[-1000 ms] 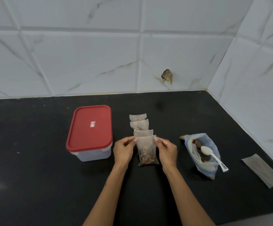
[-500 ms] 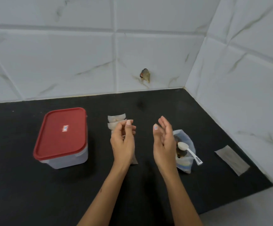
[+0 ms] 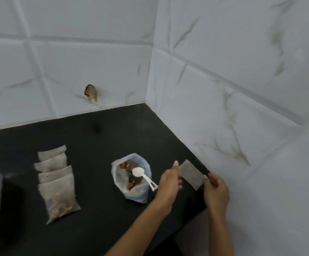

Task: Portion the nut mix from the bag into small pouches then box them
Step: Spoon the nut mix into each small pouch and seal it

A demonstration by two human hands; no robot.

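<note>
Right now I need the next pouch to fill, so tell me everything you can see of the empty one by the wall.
The empty pouch is a flat, pale, slightly see-through rectangle, like thin paper or mesh, with nothing inside. It lies at an angle on the black counter, right of the nut bag. The right hand has its fingertips at its near corner; the left hand is beside its left edge.

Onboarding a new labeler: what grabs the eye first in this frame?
Both hands at the counter's right edge: the right hand pinches the near end of an empty pouch, the left hand hovers beside it. Left of them sits the open nut bag with a white spoon, then four overlapping filled pouches.
</note>
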